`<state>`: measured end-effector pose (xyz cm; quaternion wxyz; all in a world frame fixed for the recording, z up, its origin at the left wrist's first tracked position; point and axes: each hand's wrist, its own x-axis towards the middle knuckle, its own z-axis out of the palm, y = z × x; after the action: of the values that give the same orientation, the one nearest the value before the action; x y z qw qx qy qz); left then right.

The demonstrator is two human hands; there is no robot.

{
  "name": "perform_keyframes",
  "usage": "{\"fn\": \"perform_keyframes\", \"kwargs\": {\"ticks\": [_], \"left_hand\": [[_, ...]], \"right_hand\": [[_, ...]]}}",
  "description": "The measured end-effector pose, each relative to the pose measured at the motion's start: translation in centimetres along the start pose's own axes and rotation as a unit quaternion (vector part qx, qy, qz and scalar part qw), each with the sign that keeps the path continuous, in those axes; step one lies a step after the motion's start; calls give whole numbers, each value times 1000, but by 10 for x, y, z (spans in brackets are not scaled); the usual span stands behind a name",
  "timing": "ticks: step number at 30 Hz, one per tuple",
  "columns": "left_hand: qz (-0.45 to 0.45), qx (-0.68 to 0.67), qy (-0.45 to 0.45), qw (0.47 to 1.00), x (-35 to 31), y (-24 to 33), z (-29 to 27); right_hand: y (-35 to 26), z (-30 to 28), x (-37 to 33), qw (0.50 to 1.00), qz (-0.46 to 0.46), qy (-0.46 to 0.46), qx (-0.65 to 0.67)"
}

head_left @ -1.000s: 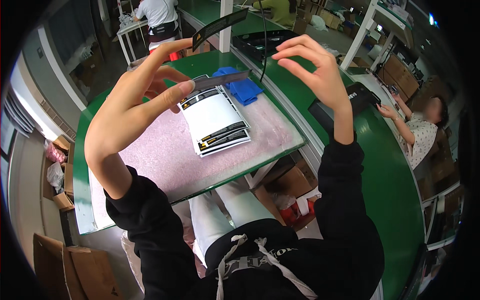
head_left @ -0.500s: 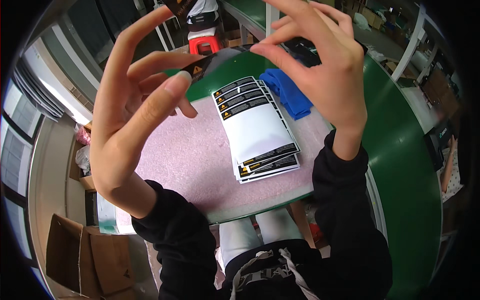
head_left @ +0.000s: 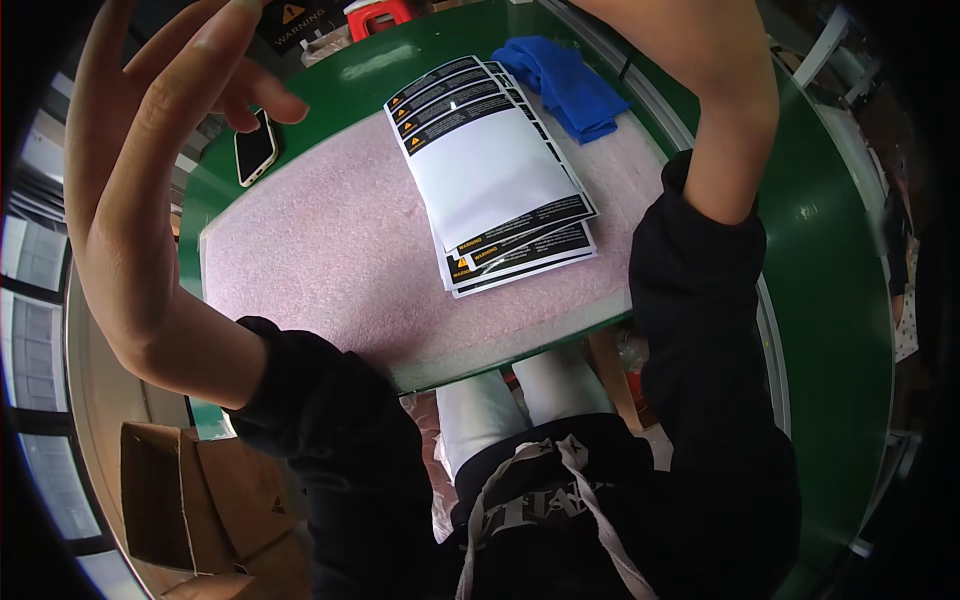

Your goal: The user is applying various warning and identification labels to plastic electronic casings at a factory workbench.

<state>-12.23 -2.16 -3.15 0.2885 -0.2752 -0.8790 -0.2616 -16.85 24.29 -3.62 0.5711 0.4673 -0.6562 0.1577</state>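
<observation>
My left hand (head_left: 165,130) is raised at the upper left, thumb and index finger pinched at the top edge on a black warning label (head_left: 296,24) with an orange triangle. The label's upper part runs out of the picture. At the upper right, only the heel and wrist of my right hand (head_left: 700,50) show; its fingers are cut off by the top edge. Below and between my arms lies a fanned stack of white sheets with black printed warning strips (head_left: 495,185). The stack rests on a pink foam mat (head_left: 310,240).
A folded blue cloth (head_left: 565,90) sits at the mat's far right corner. Beyond the mat's far left edge is a phone (head_left: 256,150) on the green table (head_left: 400,45). A red stool (head_left: 377,17) stands behind the table. Open cardboard boxes (head_left: 225,490) are on the floor at lower left.
The view has tilted down, so the sheets and cloth appear higher in the picture. Both hands now reach the top edge, farther apart, and the phone has come into sight.
</observation>
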Motion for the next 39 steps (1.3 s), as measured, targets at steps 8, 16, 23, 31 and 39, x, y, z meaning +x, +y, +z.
{"fn": "perform_keyframes", "kwargs": {"ticks": [8,16,23,31,39], "left_hand": [[27,-100,63,993,-5,-24,-30],[14,-87,171,981,11,-7,-4],[219,-118,30,968,14,25,36],[245,-38,76,966,18,34,34],[182,-146,117,965,21,26,40]], "right_hand": [[-12,-10,0,958,148,59,238],[-5,-36,4,974,100,56,193],[-34,-11,22,978,56,73,188],[-30,-13,27,984,19,81,158],[-22,-14,25,988,-13,90,126]]}}
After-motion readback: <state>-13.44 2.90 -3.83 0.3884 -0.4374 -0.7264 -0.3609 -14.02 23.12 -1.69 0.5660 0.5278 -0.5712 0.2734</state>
